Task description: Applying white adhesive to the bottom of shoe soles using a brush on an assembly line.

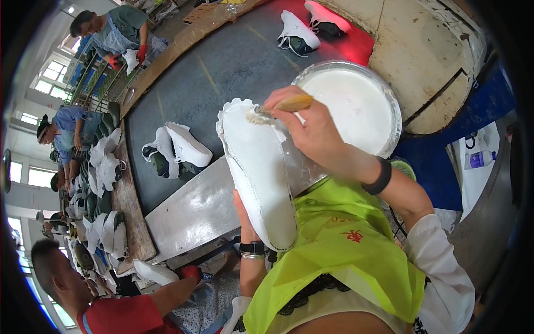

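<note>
Pinching brush (295,103) w/ R hand (307,128), bristles (257,118) on white shoe (257,172), L hand (243,217) clasping its side

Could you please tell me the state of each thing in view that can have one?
White shoe: held, bottom facing the camera.
Brush: bristles against the shoe's bottom.
Left hand: gripping the shoe, partly hidden behind it.
Right hand: closed around the brush.
Basin: uncovered, with white content.
Nearer pair of shoes: resting on the dark table.
Farther pair of shoes: one lit red.
Bottle: too small to tell whether capped.
</note>
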The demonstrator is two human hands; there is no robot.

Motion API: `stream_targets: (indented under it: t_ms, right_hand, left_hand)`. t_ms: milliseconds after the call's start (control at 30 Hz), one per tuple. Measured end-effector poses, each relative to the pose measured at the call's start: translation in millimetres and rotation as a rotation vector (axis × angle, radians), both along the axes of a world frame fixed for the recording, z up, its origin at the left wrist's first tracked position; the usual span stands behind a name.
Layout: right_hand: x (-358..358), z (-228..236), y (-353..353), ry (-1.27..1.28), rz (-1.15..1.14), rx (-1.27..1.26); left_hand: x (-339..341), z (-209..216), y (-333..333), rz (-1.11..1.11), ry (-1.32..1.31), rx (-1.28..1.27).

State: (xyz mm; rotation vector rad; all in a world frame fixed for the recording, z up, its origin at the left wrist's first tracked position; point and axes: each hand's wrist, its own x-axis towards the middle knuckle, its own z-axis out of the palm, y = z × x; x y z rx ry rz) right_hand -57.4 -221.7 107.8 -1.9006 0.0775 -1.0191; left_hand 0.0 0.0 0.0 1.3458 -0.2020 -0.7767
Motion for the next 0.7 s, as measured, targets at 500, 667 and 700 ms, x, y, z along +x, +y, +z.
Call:
stream_targets:
  t_ms: [500, 667, 700]
  right_hand:
    - [-70, -13, -90, 0.13, -0.285, 0.277]
    - [-68, -11, -107, 0.187, -0.376, 0.385]
    - [-67, -13, -109, 0.213, -0.445, 0.41]
  left_hand:
    - [229, 21, -194, -0.236, -0.202, -0.257]
    - [352, -97, -346, 0.011, 0.077, -0.078]
    - [365, -107, -365, 0.06, 0.036, 0.05]
